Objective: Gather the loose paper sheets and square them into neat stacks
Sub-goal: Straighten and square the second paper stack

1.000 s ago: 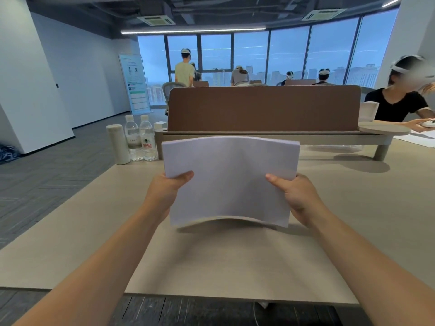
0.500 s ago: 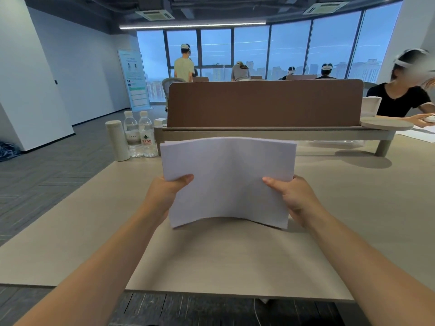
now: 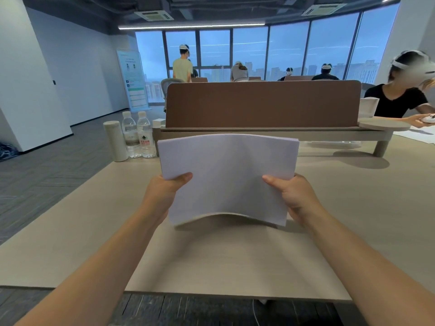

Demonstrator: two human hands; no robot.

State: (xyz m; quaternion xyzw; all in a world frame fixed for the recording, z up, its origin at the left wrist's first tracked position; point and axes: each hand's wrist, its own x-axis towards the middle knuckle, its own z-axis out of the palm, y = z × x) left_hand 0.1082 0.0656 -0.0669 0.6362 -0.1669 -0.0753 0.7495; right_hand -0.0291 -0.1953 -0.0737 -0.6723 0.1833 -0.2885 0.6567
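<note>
Light wood desk (image 3: 235, 262) fills most of the view, with its near edge at the bottom. A brown divider panel (image 3: 259, 104) stands upright across the far side on a low shelf rail (image 3: 329, 135) and blocks the desks behind it. Only the heads and shoulders of seated people show over its top. Window wall (image 3: 249, 52) runs across the back.

Person in black top (image 3: 397, 100) sits far right with their hands over loose white sheets (image 3: 416, 135) on the same desk.

Paper stack (image 3: 226, 180) is at centre, held upright above the desk between both hands. It is bowed, so the middle of the lower edge arches up clear of the surface. The lower corners are down at the desk, contact unclear. The stack hides part of the shelf rail behind it.

Left hand (image 3: 162, 194) grips the stack's left edge and right hand (image 3: 296, 196) grips its right edge. Each thumb lies on the near face. The fingers are behind the paper, not visible.

Roll-up banner (image 3: 133, 81) stands on the floor at back left. Back left on the desk, just beside the rail end, are two water bottles (image 3: 138, 137) touching side by side. A beige tumbler (image 3: 115, 141) stands just left of them. A white cup-like container (image 3: 368, 107) stands at the panel's right end. Small white box (image 3: 158, 122) is at the panel's left end.
</note>
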